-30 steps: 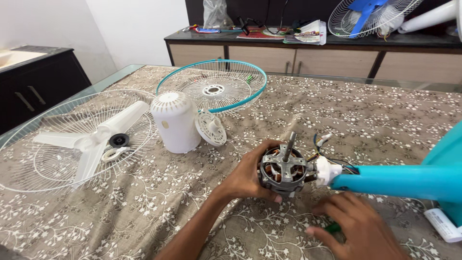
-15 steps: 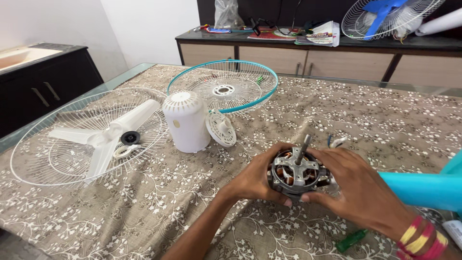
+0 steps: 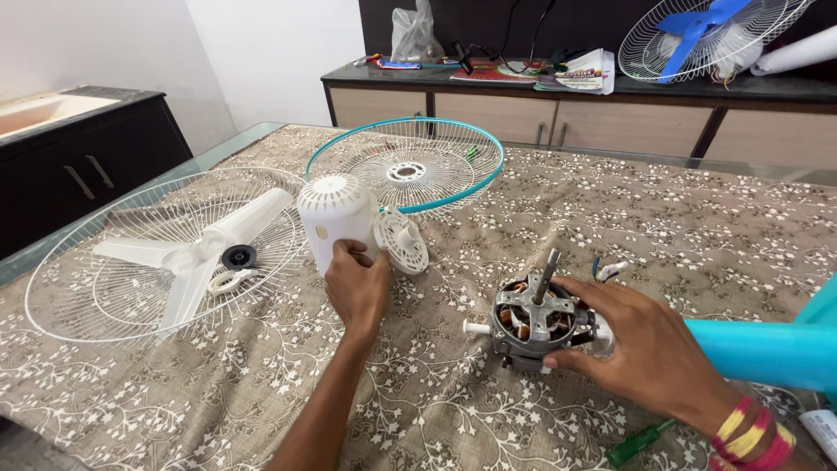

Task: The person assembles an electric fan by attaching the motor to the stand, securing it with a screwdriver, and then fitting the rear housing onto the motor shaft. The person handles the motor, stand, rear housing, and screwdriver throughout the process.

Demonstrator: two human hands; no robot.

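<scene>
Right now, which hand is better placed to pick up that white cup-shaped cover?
Left. The left hand already touches the white motor cover with its fingers on the cover's side. The right hand is busy steadying the fan motor, farther away.

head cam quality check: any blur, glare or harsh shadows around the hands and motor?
Head view: even, soft indoor light, with only faint shadows under the left hand and the motor; the motor, right hand and white motor cover are sharp, no motion smear; mild reflection on the glass table edge; wide-angle stretch toward the corners; the back cabinet is slightly softer.
</scene>
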